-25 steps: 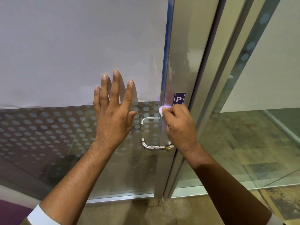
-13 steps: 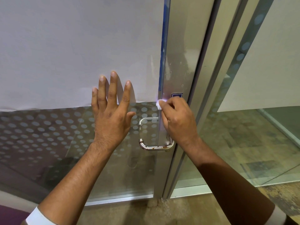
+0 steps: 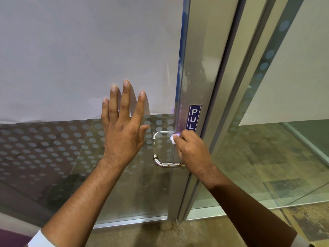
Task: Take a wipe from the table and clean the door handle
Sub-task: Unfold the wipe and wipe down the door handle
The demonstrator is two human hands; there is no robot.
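A curved steel door handle [image 3: 160, 164] is mounted on a glass door, with rusty brown specks along its lower bar. My right hand [image 3: 193, 154] is closed around a small white wipe [image 3: 173, 139], pressing it against the upper bar of the handle where it meets the metal door frame. Only a bit of the wipe shows past my fingertips. My left hand [image 3: 124, 129] lies flat on the glass to the left of the handle, fingers spread and pointing up, holding nothing.
The aluminium door frame [image 3: 201, 72] carries a blue PULL sticker [image 3: 195, 115]. White paper [image 3: 80, 56] covers the upper glass and frosted dots [image 3: 44, 145] pattern the lower part. A glass side panel [image 3: 267, 157] stands to the right. Brown floor lies below.
My right hand with the wipe has dropped from beside the sticker down to the handle's upper bar, uncovering the sticker. My left hand stays flat on the glass.
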